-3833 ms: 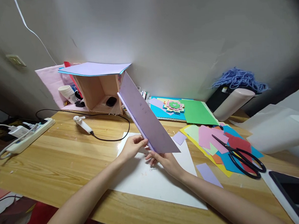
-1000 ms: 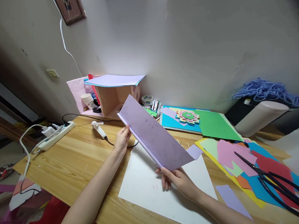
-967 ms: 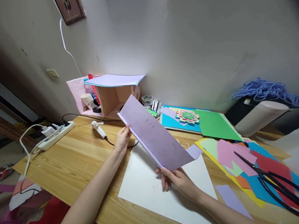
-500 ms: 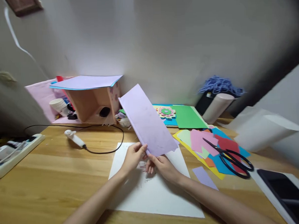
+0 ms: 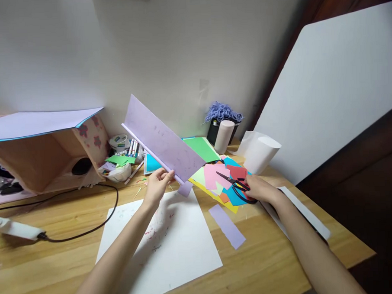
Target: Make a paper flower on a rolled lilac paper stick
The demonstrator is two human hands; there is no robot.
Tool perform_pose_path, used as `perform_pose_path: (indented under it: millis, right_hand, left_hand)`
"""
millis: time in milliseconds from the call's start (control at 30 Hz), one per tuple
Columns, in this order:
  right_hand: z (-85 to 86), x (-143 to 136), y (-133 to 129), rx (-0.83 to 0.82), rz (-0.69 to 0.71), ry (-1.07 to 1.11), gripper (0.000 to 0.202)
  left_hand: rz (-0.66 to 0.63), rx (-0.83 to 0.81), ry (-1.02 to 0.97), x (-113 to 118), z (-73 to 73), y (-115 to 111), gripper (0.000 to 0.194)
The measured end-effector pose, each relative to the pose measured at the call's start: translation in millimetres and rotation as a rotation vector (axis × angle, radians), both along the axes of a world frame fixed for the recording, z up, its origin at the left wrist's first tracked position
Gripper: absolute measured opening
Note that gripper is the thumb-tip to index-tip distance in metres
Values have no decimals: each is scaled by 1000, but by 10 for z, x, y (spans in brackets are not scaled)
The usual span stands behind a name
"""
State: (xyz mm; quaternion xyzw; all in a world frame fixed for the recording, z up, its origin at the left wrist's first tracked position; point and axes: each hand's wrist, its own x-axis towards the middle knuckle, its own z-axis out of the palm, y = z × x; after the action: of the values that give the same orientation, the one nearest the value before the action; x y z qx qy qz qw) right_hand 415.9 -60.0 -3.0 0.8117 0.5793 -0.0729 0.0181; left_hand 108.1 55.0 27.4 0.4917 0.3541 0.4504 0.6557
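Note:
My left hand (image 5: 159, 183) pinches a sheet of lilac paper (image 5: 163, 142) near one end of its long edge. That edge is rolled into a thin tube, and the sheet tilts up over the table. Over on the right, my right hand (image 5: 261, 188) has its fingers closed at the handles of the black scissors (image 5: 238, 187). The scissors lie across coloured paper scraps (image 5: 213, 174), blades pointing left. Part of the grip is hidden by the hand. Below the held sheet is a white sheet (image 5: 177, 247) with reddish and dark marks.
A lilac strip (image 5: 227, 226) lies right of the white sheet. Behind stand a pink cylinder (image 5: 224, 136), blue yarn (image 5: 222, 111) and a roll of white paper (image 5: 263, 152). At left are a cardboard box (image 5: 47, 160), a black cable (image 5: 116, 207) and a white corded tool (image 5: 16, 228).
My right hand has let go of the lilac paper and moved right to the scissors. My left hand keeps the paper, now tilted further. The view has turned to the right.

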Motion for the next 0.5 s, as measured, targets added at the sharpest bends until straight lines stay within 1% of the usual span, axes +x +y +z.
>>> perform_pose_path:
  millis: [100,200,300,400,500]
  right_hand:
    - [-148,28,4,74,41,50,14]
    - [-197,0,44,137,38,108,14]
    - [-170,-79,58,286,40,173,17]
    - [-96,-268,38,458,59,245,20]
    - [-11,-526,-9,465,157,236,27]
  left_hand:
    - [-2,-8,2,55,-3,5,39]
    - [4,-1,3,40,-52,8,37]
    - [14,-25,-7,4,-131,23,33]
    - [51,-41,11,-17,-200,45,33]
    - [92,-47,27,-16,-218,47,33]
